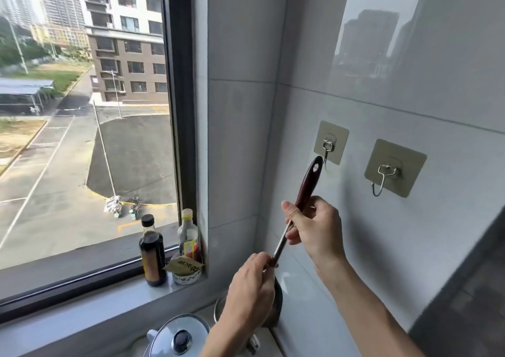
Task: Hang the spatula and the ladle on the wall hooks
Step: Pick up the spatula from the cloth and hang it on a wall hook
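Observation:
I hold a ladle (307,186) upright and tilted; it has a dark red handle and a thin metal shaft. My right hand (314,225) grips the handle's lower part. My left hand (251,294) pinches the shaft lower down and hides most of the dark bowl (278,299). The handle's tip, with its hanging hole, sits just left of the bent end of the left wall hook (328,146), touching or nearly so. The right wall hook (386,176) hangs bare on its square adhesive pad. No spatula is in view.
On the windowsill stand a dark sauce bottle (152,253), a clear bottle with a yellow cap (188,233) and a small bowl (187,273) topped by a packet. A pot lid (179,335) lies at the bottom edge. A dark cabinet side (470,288) stands at right.

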Demonstrator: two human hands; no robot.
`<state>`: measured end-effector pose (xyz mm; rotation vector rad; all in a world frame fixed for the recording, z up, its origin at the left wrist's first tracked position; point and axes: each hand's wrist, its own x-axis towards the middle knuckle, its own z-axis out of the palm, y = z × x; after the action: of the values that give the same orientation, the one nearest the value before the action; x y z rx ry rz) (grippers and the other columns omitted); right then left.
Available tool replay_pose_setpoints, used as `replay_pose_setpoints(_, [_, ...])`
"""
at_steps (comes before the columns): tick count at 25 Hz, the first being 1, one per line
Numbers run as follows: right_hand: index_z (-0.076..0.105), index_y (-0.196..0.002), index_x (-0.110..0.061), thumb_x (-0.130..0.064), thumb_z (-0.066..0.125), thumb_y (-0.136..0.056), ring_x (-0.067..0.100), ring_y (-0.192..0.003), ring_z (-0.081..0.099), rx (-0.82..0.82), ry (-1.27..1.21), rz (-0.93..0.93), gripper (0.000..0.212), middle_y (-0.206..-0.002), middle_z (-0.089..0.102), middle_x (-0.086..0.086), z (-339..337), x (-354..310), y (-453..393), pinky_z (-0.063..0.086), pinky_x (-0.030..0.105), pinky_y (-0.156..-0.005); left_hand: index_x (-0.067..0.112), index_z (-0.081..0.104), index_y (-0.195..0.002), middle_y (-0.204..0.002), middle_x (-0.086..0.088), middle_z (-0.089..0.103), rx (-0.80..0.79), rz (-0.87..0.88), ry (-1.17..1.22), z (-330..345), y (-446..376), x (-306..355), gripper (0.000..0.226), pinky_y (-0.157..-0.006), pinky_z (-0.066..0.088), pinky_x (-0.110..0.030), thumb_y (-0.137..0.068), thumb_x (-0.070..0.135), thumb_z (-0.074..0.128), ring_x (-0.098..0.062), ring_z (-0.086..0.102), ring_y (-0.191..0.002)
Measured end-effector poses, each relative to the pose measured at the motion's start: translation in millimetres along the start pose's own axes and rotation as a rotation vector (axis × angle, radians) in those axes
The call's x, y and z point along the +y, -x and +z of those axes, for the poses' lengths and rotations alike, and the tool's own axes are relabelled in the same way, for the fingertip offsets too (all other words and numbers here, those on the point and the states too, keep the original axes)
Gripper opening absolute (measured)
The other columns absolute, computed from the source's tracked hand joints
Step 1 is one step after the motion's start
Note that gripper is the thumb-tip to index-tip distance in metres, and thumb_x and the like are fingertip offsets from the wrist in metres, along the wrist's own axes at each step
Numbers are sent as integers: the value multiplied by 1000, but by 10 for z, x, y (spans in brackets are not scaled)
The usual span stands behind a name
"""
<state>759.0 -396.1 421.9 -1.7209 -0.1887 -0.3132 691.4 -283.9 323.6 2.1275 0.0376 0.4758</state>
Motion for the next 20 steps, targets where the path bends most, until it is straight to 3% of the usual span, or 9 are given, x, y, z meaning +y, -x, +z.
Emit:
replay_pose_setpoints(3, [57,-71,-6,-35,78,-78,23,-37,62,21,79,-42,36,-56,66,16,35,26,-154,56,41,-39,26,47,-80,-76,7,59,-52,4,63,116,-140,3,14,-71,43,-32,-93,22,50,-15,52,-77])
replay_pose_setpoints(6, [57,-71,-8,-36,77,-78,24,-36,61,36,136,-57,35,-56,65,15,66,32,-231,56,46,-40,31,42,-74,-63,11,49,-87,19,117,198,-218,-10,22,-63,35,-25,-93,31,54,-8,44,-65])
replay_pose_setpoints(10, [56,-70,-16,-40,77,-78,18,-35,62,97,170,-82,33,-50,63,4,44,104,-201,57,48,-46,35,33,-67,-62,8,44,-94,32,107,301,-281,-29,35,-63,32,-27,-94,28,53,-11,40,-64])
replay_pose_setpoints(14, [52,-69,-25,-51,74,-76,13,-36,62,115,214,-141,34,-61,66,-12,62,124,-75,55,42,-50,31,34,-71,-67,7,47,-105,25,148,380,-225,-99,29,-63,33,-28,-95,28,51,-10,42,-68])
replay_pose_setpoints(18, [53,-69,-22,-48,75,-75,14,-38,63,156,253,-119,34,-51,63,-1,42,149,-170,56,43,-51,26,36,-74,-71,2,53,-140,1,125,467,-301,-98,24,-64,37,-30,-94,31,48,-13,45,-72])
replay_pose_setpoints(20, [56,-69,-17,-43,78,-75,23,-47,67,159,268,-71,34,-54,66,1,20,210,-242,58,47,-55,20,36,-75,-68,2,51,-179,-31,80,511,-380,-99,24,-62,37,-32,-94,31,47,-16,45,-71])
